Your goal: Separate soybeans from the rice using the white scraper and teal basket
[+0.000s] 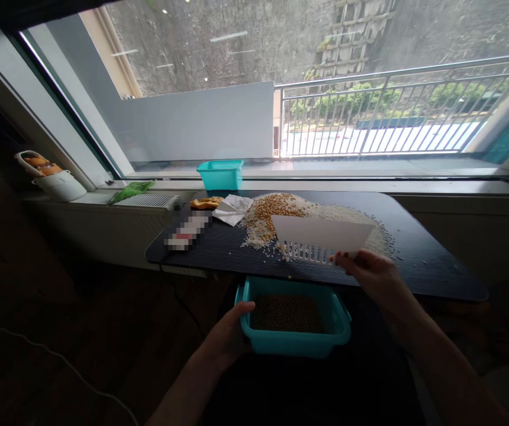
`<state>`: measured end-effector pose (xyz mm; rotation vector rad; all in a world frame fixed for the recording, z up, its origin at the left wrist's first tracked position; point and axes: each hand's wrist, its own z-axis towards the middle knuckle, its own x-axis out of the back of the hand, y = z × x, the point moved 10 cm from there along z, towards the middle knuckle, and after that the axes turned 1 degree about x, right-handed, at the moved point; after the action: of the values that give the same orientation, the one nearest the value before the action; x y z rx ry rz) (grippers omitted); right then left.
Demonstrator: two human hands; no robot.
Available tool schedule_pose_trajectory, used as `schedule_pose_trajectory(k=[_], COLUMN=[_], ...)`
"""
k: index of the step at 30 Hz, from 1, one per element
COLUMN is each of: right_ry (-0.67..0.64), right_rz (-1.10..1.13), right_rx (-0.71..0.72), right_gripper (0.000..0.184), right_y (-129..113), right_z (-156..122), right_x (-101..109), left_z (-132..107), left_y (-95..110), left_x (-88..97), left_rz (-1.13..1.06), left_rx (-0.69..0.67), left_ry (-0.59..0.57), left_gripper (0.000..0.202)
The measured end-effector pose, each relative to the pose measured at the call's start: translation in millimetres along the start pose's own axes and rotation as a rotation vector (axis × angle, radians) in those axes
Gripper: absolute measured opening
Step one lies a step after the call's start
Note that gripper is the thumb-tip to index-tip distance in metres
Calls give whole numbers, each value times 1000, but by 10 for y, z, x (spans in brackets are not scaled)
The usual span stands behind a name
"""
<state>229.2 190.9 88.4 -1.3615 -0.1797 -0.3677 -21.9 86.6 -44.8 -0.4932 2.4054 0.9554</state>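
My left hand is closed on the left rim of a teal plastic bin, its thumb over the edge. Inside the bin lies a layer of round brownish beans. My right hand pinches the lower right corner of a white slotted sheet, with a row of slots along its lower edge. The sheet is tilted over the near side of a pile of white rice on the dark table. Yellow-brown beans lie on the left part of the rice; the sheet hides some of the pile.
A second teal bin stands behind the table by the window. Left of the pile are a white paper, a yellow item and a blurred-out object. A green cloth and white pot rest on the radiator.
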Motion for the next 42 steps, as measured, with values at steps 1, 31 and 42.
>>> schedule_pose_trajectory(k=[1, 31, 42], right_ry=[-10, -63, 165], right_rz=[-1, 139, 10], right_rx=[1, -43, -41], right_gripper=[32, 29, 26], right_y=[-1, -64, 105], right_z=[-1, -153, 93], right_x=[-13, -326, 166], left_z=[-1, -21, -25], left_y=[4, 32, 25], left_x=[1, 22, 20], left_rz=[0, -15, 6], left_rx=[-3, -15, -18], left_ry=[-2, 8, 23], left_gripper=[43, 43, 46])
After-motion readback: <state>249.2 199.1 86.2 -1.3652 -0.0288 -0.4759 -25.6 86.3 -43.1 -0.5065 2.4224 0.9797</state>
